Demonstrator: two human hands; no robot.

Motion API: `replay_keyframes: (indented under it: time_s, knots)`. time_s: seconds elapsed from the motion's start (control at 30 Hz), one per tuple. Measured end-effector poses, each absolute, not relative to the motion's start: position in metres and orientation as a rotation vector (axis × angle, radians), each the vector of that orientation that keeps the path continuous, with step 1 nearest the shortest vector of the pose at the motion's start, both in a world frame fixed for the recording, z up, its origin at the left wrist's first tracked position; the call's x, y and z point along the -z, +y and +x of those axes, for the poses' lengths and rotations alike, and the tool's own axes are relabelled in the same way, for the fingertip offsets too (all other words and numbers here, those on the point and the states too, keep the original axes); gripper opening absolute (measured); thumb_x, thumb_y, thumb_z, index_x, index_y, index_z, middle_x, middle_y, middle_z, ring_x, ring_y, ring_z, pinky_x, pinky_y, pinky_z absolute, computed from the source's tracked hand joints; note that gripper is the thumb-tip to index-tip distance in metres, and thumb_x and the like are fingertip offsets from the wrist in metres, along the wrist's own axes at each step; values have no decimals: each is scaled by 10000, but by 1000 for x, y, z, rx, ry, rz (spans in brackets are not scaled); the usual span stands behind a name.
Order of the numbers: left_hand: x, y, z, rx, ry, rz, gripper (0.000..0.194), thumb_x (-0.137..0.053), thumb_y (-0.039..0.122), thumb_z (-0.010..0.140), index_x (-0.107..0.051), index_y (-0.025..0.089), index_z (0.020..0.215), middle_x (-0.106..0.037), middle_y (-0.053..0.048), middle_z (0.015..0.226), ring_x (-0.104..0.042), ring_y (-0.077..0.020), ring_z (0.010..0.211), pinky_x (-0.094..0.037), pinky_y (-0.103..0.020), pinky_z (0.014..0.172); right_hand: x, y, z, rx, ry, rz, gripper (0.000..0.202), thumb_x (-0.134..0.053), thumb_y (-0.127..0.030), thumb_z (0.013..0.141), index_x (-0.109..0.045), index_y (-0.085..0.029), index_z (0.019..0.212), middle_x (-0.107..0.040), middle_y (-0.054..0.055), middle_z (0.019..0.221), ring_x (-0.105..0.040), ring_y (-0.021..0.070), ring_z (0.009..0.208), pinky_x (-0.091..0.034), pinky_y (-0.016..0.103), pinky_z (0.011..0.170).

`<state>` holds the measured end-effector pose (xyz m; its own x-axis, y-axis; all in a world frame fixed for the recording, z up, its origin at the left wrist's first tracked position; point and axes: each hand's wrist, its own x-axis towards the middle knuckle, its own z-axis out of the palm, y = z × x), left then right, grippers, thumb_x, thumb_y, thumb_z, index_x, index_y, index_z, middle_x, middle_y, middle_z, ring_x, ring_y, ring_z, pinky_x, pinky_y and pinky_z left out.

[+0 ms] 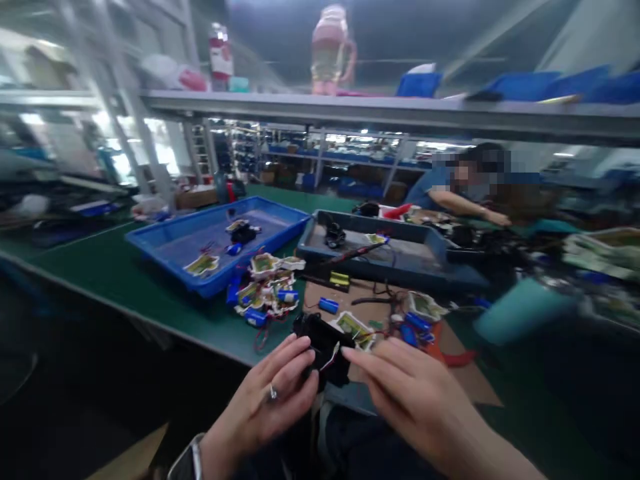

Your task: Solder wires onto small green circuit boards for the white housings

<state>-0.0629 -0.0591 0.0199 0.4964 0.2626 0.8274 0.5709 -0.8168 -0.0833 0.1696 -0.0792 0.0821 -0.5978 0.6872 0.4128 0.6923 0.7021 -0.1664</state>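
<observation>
1. Green worktop (100, 267) in a workshop with metal racks; a long pale shelf (280, 103) crosses above it.
2. On that shelf, from the left: a red-and-white bottle (220, 57), its label too blurred to read; a pink-tinted jug (330, 50); blue bins (530, 85).
3. At left on the worktop, a blue tray (170, 267) set at a slant, with some small parts inside.
4. Just beside its near corner, a heap of circuit boards (267, 293) mixed with blue cylinders and wires.
5. Left hand (275, 393), wearing a ring and a watch, fingers closed around the left side of a black casing.
6. Black casing (316, 327), between both hands at the worktop's near edge, a thin pale wire (327, 363) across it.
7. Beyond it, a grey-blue tray (410, 277) holding a few parts.
8. Right hand (410, 380), fingertips at the wire; whether they pinch or merely touch it, I cannot tell.
9. Under the parts there, brown cardboard (475, 387).
10. Behind, a co-worker (435, 190) leaning over dark parts.
11. Far right, a teal tumbler (530, 308).
</observation>
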Motion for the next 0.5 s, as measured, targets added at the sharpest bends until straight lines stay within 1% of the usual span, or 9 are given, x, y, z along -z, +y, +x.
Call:
replay_keyframes:
  time_s: [0.03,0.07,0.1,0.17,0.27,0.37,0.43,0.5]
  knots:
    - [-26,-54,-56,1192,-657,-2433,191,-569,73,861,-649,155,1014,-673,-60,1052,-546,-189,1212,-463,-340,1067,-82,-70,168,120,-2500,-1025,297,-446,-141,908,-583,-175,1170,-641,65,873,-587,166,782,-486,292,685]
    - [-32,-51,-52,1152,-611,-2449,205,-542,69,872,-651,157,1023,-679,-58,1061,-535,-189,1227,-442,-343,1086,-81,-61,165,175,-2539,-1021,225,-477,-133,884,-627,-162,1050,-632,64,821,-570,171,731,-466,294,641]
    - [-38,-48,-50,1129,-565,-2478,222,-512,64,883,-655,156,1026,-686,-53,1058,-537,-181,1225,-422,-335,1100,-80,-53,163,179,-2583,-1017,161,-506,-142,869,-639,-161,958,-623,58,797,-554,171,713,-450,291,624]
    - [-46,-45,-52,1013,-521,-2510,252,-492,68,891,-668,202,1011,-697,-21,1053,-552,-158,1208,-419,-305,1097,-79,-44,161,149,-2618,-1005,95,-528,-169,865,-615,-169,829,-603,49,786,-525,169,707,-431,291,623]
    - [-47,-40,-61,943,-566,-2513,273,-468,77,902,-671,214,1023,-683,-22,1091,-530,-143,1232,-399,-265,1097,-85,-40,167,-121,-2572,-1009,125,-489,-226,905,-571,-182,820,-582,47,906,-516,171,836,-441,300,745]
    - [-35,-31,-71,955,-693,-2496,284,-468,75,904,-651,198,1083,-625,-51,1188,-447,-167,1309,-364,-306,1125,-95,-29,179,-501,-2442,-993,167,-420,-238,942,-539,-188,836,-547,45,1036,-498,157,967,-419,290,852]
    - [-24,-25,-75,957,-806,-2482,278,-476,83,903,-638,188,1103,-589,-83,1223,-432,-192,1319,-412,-323,1097,-99,-16,186,-646,-2349,-1011,218,-375,-266,965,-527,-187,832,-558,39,987,-506,145,929,-413,277,825]
    - [-12,-20,-78,967,-892,-2477,272,-464,87,907,-632,178,1101,-576,-115,1217,-453,-226,1298,-489,-362,1030,-97,0,189,-741,-2289,-1088,270,-351,-326,979,-522,-187,824,-570,19,862,-512,130,798,-403,256,722]
